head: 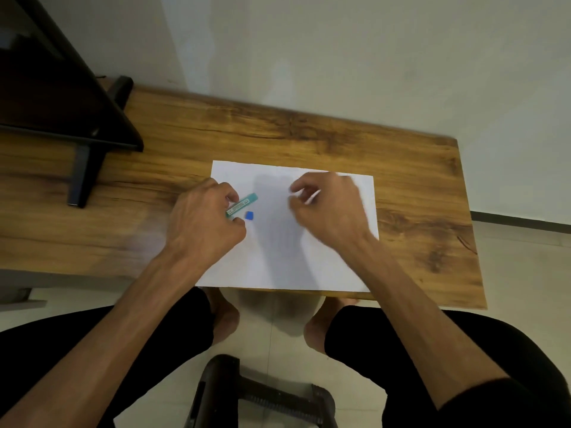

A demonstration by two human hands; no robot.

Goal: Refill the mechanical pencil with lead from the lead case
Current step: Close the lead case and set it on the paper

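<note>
left hand (202, 222): gripped teal lead case (244, 203) near paper's (309, 257) left edge
blue cap (249, 215): lay just beside case
right hand (327, 208): blurred, curled; grip unclear

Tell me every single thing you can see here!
Lead case: one, teal, on the paper, gripped by the left hand.
Cap: one, blue, on the paper just below the case.
Paper: one white sheet, at the table's near edge.
Table: one, brown wood.
Stand: black, far left on the table.
Chair base: dark, on the floor below.
Left hand: holds the case.
Right hand: blurred, fingers curled; contents unclear.
</note>
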